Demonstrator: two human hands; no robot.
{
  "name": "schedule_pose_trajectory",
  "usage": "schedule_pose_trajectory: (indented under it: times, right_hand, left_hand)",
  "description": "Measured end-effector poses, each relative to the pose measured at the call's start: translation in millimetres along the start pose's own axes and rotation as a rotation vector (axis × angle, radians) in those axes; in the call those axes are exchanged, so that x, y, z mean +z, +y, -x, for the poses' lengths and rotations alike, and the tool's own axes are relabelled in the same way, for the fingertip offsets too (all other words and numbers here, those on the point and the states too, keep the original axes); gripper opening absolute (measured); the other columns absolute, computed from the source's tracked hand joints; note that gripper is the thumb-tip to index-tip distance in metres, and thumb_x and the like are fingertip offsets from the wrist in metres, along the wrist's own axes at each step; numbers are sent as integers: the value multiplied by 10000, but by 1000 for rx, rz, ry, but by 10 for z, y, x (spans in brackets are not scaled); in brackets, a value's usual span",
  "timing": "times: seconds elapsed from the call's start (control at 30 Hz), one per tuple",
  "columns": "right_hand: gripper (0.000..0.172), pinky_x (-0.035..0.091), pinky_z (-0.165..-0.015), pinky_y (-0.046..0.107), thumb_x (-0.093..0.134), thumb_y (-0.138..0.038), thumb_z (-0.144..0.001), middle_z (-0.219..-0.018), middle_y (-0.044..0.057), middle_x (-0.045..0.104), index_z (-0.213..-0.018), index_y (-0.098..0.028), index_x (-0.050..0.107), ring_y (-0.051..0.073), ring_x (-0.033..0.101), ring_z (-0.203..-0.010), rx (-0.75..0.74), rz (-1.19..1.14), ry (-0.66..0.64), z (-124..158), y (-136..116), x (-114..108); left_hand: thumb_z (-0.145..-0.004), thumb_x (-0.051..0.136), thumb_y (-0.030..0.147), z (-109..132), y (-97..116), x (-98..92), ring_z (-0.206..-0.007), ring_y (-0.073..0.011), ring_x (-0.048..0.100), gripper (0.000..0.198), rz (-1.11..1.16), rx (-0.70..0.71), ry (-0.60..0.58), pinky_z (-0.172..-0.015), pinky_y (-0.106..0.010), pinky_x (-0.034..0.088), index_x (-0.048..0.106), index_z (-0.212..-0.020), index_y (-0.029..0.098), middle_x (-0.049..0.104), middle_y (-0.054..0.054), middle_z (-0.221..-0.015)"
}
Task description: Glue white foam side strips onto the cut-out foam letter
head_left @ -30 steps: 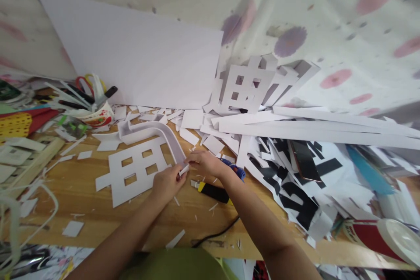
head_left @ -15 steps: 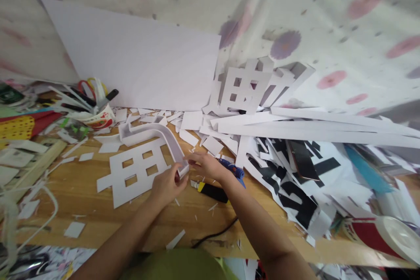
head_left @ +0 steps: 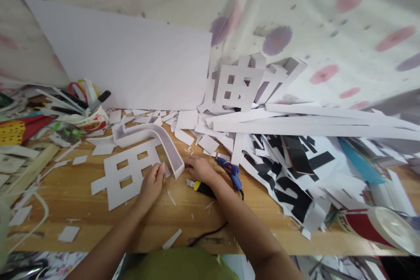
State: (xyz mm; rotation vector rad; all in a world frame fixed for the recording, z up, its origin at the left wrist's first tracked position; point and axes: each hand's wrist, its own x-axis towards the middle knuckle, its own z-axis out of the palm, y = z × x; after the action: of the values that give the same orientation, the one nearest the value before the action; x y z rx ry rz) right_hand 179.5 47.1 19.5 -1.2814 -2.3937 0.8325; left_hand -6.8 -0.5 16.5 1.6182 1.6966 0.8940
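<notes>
My left hand [head_left: 152, 183] is closed, thumb against the fingers, at the right edge of a flat white cut-out character [head_left: 113, 183] with square windows. Whether anything small is in it I cannot make out. Behind it, a bent white strip [head_left: 171, 151] stands on edge as an open wall, its near end between my hands. My right hand [head_left: 201, 169] rests beside that end, fingers loosely stretched and apparently holding nothing. A yellow and black utility knife [head_left: 203, 188] lies partly under my right wrist. Right of that hand lies a blue glue gun [head_left: 231, 170] with a black cord.
A large white sheet [head_left: 124, 61] leans at the back, next to finished raised white characters [head_left: 241, 83]. Long white strips [head_left: 295, 124], black-printed paper [head_left: 292, 194] and a phone [head_left: 297, 155] lie right. A red-and-white cup [head_left: 364, 225] is near the front edge. Scraps litter the wooden table [head_left: 85, 210].
My left hand has let go of the strip's near end and drawn back left. My right hand has shifted slightly, uncovering more of the glue gun. The view has shifted a little.
</notes>
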Motion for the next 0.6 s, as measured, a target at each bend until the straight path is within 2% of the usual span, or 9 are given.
schedule_pose_trajectory:
  times: [0.23,0.4,0.47,0.6]
  right_hand:
    - [166,395,-691,227,588,-72,-732,-846,37,624,-847,-164,665,145,545,-758,99,-57,31,24,-49,17]
    - [99,397,-666,220,601,-98,-733,-788,16,621,-785,-169,645,133,548,-716,152,-109,60,37,-142,100]
    - [80,401,-665,227,590,-114,-747,-796,18,614,-790,-169,629,134,548,-719,179,-121,84,38,-189,137]
    - [65,422,-699,253,585,-137,-752,-875,35,588,-806,-173,590,144,552,-779,207,-157,151,44,-283,197]
  left_hand:
    - [-807,290,576,-107,30,69,-527,-177,547,492,32,-185,-139,-594,-290,411,458,-515,217,555,-15,-483]
    - [-713,406,664,-80,111,20,-535,-220,617,488,213,-464,-273,-502,-304,452,536,-650,197,608,-31,-554]
    - [-662,475,674,-62,147,5,-564,-218,626,489,320,-521,-277,-521,-307,475,531,-659,188,605,-26,-568]
    - [-559,615,639,-6,223,-39,-599,-172,603,492,564,-545,-195,-580,-293,498,518,-679,172,574,8,-601]
